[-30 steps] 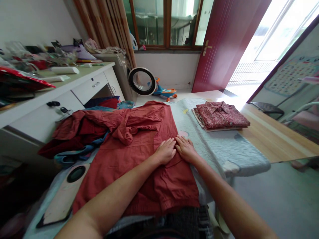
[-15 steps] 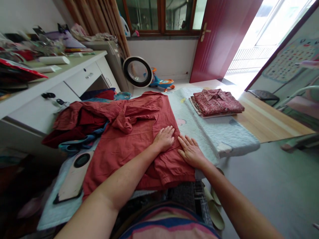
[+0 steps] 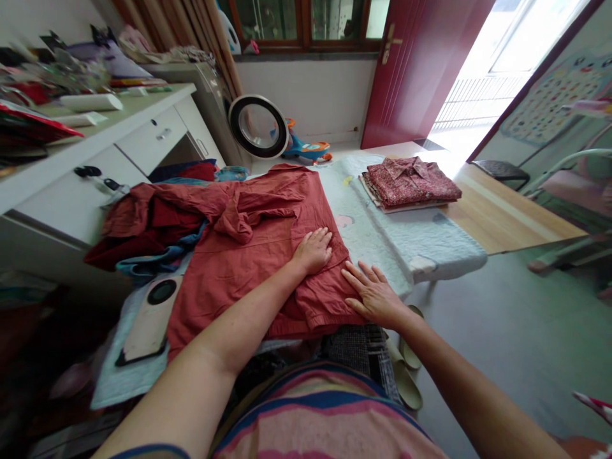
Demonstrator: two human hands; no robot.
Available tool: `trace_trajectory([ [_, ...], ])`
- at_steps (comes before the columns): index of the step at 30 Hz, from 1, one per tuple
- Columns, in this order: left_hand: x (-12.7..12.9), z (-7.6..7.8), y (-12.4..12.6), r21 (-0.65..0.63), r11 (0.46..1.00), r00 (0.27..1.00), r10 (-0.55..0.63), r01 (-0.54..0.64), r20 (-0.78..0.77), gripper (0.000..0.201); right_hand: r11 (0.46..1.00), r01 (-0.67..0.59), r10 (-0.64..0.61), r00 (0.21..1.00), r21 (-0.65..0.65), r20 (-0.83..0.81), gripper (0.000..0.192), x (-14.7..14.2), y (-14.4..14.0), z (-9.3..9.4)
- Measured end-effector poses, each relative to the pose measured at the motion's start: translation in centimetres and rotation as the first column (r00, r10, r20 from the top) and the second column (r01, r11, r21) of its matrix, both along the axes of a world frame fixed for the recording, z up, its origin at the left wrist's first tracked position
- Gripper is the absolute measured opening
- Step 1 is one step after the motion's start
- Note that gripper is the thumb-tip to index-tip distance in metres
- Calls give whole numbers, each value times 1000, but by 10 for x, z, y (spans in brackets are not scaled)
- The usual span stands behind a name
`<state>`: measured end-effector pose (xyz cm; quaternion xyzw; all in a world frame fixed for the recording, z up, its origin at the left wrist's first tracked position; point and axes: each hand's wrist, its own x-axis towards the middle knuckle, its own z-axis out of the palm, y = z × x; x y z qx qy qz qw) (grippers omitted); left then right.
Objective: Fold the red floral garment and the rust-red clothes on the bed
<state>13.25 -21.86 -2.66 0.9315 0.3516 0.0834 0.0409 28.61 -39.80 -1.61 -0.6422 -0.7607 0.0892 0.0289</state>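
A rust-red shirt (image 3: 258, 255) lies spread flat on a pale quilted pad (image 3: 382, 236) that covers the table, and its long axis runs away from the person, from the hem at the near edge toward the collar end at the far side, leaning slightly to the right. A sleeve is folded in across the upper part and bunches into a wrinkled ridge near the middle. The left hand (image 3: 313, 250) rests palm down on the shirt close to its right edge, fingers together and stretched forward, pressing the cloth and grasping nothing. The right hand (image 3: 375, 294) lies flat too, fingers spread, on the shirt's near right corner where the hem meets the pad; it also grips nothing. The two hands are near each other but apart, the right one closer to the person. To the left of the shirt a heap of dark red and blue clothes (image 3: 148, 236) touches its folded sleeve. A flat board with a dark round hole (image 3: 148, 319) lies just beside the shirt's near left edge. Farther along the pad, well apart from the hands, sits a folded patterned shirt (image 3: 411, 182). A white desk (image 3: 119, 143) stands at the left.
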Motion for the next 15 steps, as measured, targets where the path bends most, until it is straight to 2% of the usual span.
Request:
trace_trajectory([
  [4,-9,15,-22,82,994,995,-80,75,56,46,1000,-10,8,998,-27,-68,69,4,-1,3],
  [7,-20,16,-43,-14,996,996,-84,85,22,49,999,-37,35,988,-5,-153,67,10,-1,10],
  [9,-26,11,-52,-68,995,997,-73,73,8,55,997,-71,79,969,41,-235,49,14,5,18],
  [11,-29,5,-57,-93,994,998,-58,60,17,59,991,-82,111,941,102,-319,28,17,19,27],
  [12,-30,3,-58,-101,993,998,-52,55,27,59,988,-70,116,929,139,-352,24,17,29,31],
  [15,-29,0,-58,-137,989,996,-45,55,76,59,962,20,93,914,272,-396,29,10,67,32],
])
